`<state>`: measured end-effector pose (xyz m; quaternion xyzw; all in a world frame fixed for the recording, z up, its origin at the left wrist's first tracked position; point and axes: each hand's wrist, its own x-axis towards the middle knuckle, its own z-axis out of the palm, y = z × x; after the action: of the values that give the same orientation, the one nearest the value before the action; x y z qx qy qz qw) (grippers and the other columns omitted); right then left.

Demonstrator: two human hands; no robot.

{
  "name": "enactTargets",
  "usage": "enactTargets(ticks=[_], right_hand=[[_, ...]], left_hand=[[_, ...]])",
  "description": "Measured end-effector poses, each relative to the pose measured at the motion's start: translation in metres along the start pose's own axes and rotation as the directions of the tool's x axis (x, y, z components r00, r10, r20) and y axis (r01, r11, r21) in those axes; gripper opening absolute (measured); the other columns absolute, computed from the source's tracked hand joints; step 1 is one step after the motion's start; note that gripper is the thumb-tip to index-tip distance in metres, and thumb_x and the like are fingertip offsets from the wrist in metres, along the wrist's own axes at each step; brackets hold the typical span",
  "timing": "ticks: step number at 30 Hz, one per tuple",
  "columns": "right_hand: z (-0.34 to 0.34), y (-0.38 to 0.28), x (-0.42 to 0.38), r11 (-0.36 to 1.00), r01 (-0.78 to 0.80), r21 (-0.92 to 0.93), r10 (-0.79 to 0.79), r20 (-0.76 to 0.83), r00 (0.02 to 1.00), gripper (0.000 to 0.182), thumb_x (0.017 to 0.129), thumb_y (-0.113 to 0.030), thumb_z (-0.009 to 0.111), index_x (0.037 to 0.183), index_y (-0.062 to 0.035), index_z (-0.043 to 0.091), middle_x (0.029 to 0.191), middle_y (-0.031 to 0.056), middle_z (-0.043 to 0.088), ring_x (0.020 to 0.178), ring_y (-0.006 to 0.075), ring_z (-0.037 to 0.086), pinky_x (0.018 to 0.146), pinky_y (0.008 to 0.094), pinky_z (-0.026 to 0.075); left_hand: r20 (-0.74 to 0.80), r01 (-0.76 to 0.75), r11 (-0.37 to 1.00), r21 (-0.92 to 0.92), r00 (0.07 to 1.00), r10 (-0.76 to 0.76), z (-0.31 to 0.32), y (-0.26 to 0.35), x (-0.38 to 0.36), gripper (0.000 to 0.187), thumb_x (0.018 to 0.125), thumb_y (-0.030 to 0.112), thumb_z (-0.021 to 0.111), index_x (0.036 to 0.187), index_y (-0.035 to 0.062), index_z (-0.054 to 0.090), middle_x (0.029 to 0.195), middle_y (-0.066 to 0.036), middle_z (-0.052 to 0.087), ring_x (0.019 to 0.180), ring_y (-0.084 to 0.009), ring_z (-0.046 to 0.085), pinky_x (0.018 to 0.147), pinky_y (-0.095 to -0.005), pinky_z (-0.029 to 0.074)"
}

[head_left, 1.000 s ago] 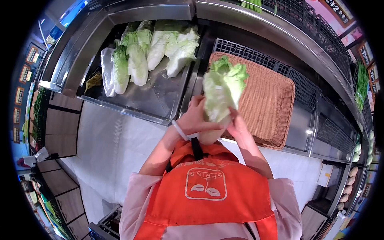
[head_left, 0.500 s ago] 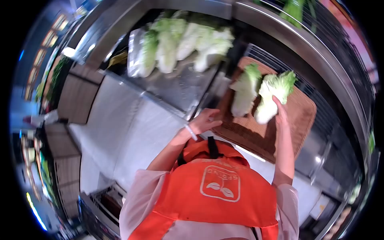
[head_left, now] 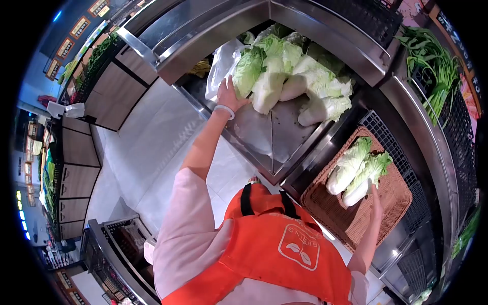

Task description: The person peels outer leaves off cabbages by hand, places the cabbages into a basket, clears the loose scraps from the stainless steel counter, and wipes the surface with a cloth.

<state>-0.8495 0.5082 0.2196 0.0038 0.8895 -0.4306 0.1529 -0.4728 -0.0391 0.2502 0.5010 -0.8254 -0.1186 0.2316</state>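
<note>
My left hand (head_left: 231,96) reaches to the leftmost napa cabbage (head_left: 248,70) in the metal bin, fingers spread along its side and thumb near its base. Several more napa cabbages (head_left: 269,86) lie beside it, white stems toward me. At the right, two napa cabbages (head_left: 351,165) rest side by side in a brown wicker basket (head_left: 325,206). My right hand (head_left: 375,203) is over the basket, its outstretched fingertips right at the nearer cabbage (head_left: 362,185). A white band circles my left wrist.
The metal bin (head_left: 244,129) has a raised steel rim. A clear plastic bag (head_left: 222,63) lies at its left end. Black grating (head_left: 389,140) runs behind the basket. Leafy greens (head_left: 432,66) stand on the upper right shelf. A black crate (head_left: 127,234) stands at the lower left.
My left hand has moved from the basket's left edge up to the leftmost cabbage in the bin. The two basket cabbages now lie closer together, and my right hand has slid toward the nearer one's base.
</note>
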Motion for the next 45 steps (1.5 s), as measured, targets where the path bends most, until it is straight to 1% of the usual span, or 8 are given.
enactTargets(ticks=[13,16,21,30,34,37,41,45], right_hand=[[0.088,-0.13,-0.149,0.861,0.503,0.077,-0.499,-0.066,0.864,0.064,0.084,-0.014,0.063,0.137,-0.0032,0.03,0.138,0.019,0.033,0.127,0.0294,0.036,0.1,0.0397,0.038],[0.119,-0.165,-0.171,0.821,0.565,0.085,-0.569,0.032,0.822,0.062,0.083,-0.012,0.063,0.135,-0.0032,0.032,0.139,0.0159,0.034,0.126,0.0283,0.036,0.098,0.0391,0.039],[0.169,-0.198,-0.197,0.695,0.682,0.227,-0.718,0.271,0.642,0.055,0.078,-0.003,0.065,0.129,-0.0075,0.044,0.135,0.0144,0.038,0.123,0.0268,0.041,0.093,0.0357,0.045],[0.164,-0.189,-0.231,0.825,-0.126,0.551,-0.465,0.788,0.403,0.071,0.081,-0.022,0.069,0.134,0.0048,0.031,0.123,0.0164,0.048,0.113,0.0228,0.048,0.096,0.0323,0.039],[0.117,-0.169,-0.23,0.673,-0.384,0.632,-0.561,0.774,0.292,0.081,0.078,-0.025,0.071,0.139,-0.0006,0.023,0.128,0.0115,0.045,0.117,0.0208,0.044,0.098,0.0333,0.035],[0.061,-0.149,-0.239,0.623,-0.507,0.596,-0.397,0.799,0.451,0.069,0.077,-0.024,0.072,0.132,-0.0049,0.036,0.122,0.0075,0.05,0.113,0.0174,0.047,0.094,0.0332,0.04],[0.036,-0.064,-0.196,0.507,-0.533,0.677,-0.412,0.734,0.541,0.063,0.074,-0.019,0.074,0.127,-0.0061,0.043,0.116,0.0073,0.054,0.109,0.0171,0.051,0.09,0.0316,0.043],[-0.035,-0.023,-0.175,0.437,-0.534,0.724,-0.227,0.663,0.713,0.058,0.073,-0.011,0.072,0.124,-0.0029,0.045,0.116,0.0094,0.055,0.108,0.0229,0.053,0.095,0.0369,0.043]], left_hand=[[0.049,-0.047,0.985,-0.166,0.997,0.056,0.009,-0.032,0.04,0.101,0.055,0.022,0.083,0.134,0.0026,0.024,0.114,-0.019,0.046,0.107,-0.035,0.047,0.09,-0.0433,0.041],[0.31,0.241,0.666,-0.706,0.951,-0.016,-0.023,-0.042,0.037,0.092,0.059,0.023,0.08,0.13,-0.0034,0.028,0.108,-0.016,0.053,0.099,-0.0272,0.055,0.085,-0.0376,0.046],[0.52,0.524,-0.001,-0.852,0.846,0.117,-0.088,-0.033,-0.023,0.065,0.071,0.005,0.066,0.127,-0.0053,0.034,0.113,-0.015,0.055,0.099,-0.0204,0.058,0.086,-0.0342,0.047],[0.548,0.706,-0.353,-0.614,0.703,0.454,-0.083,0.052,-0.158,0.068,0.074,0.01,0.063,0.134,0.0,0.03,0.126,-0.013,0.048,0.114,-0.0243,0.05,0.096,-0.0371,0.041],[0.573,0.67,0.0,-0.742,0.634,0.519,-0.065,0.116,-0.192,0.076,0.069,0.009,0.067,0.134,-0.0004,0.03,0.119,-0.009,0.05,0.104,-0.017,0.052,0.086,-0.0292,0.044],[0.607,0.645,0.171,-0.745,0.548,0.576,-0.065,0.186,-0.216,0.089,0.064,0.017,0.074,0.137,-0.0009,0.025,0.127,-0.012,0.042,0.115,-0.0214,0.043,0.097,-0.0326,0.035],[0.506,-0.216,0.672,-0.709,0.509,0.697,-0.052,0.255,-0.239,0.107,0.063,0.04,0.078,0.138,-0.0061,0.017,0.142,-0.023,0.02,0.131,-0.034,0.024,0.108,-0.0377,0.023],[0.687,-0.183,0.76,-0.624,0.336,0.644,-0.034,0.31,-0.265,0.124,0.06,0.058,0.074,0.136,-0.0143,0.009,0.142,-0.03,0.012,0.134,-0.0395,0.014,0.11,-0.0399,0.018]])
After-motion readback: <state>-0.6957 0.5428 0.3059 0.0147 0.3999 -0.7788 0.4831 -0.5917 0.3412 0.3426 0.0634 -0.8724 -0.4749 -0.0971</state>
